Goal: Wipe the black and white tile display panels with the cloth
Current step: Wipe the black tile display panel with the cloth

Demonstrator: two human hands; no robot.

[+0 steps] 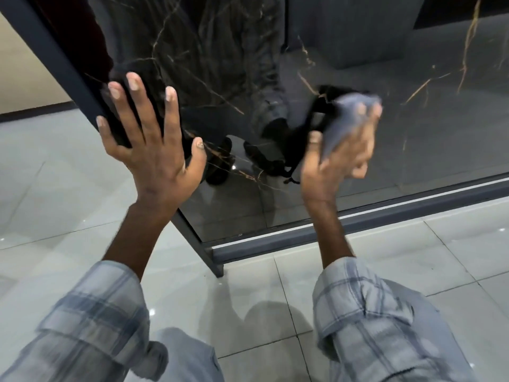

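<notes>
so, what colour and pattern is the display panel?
Glossy black panel with thin gold-brown veins; best in head view.

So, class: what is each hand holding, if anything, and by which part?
The right hand grips the bunched-up cloth, exact part blurred; the left hand holds nothing, flat on the black panel.

The floor point(358, 271) is made of large glossy pale grey square tiles with thin dark joints. Small bright spots of light point(502, 230) shine on it, and a soft shadow point(264, 315) lies near the bottom centre. At the far left a plain cream wall point(24, 78) meets the floor at a dark skirting strip point(35, 113). A long grey floor rail with a white line point(358, 220) crosses the tiles at the right.
</notes>
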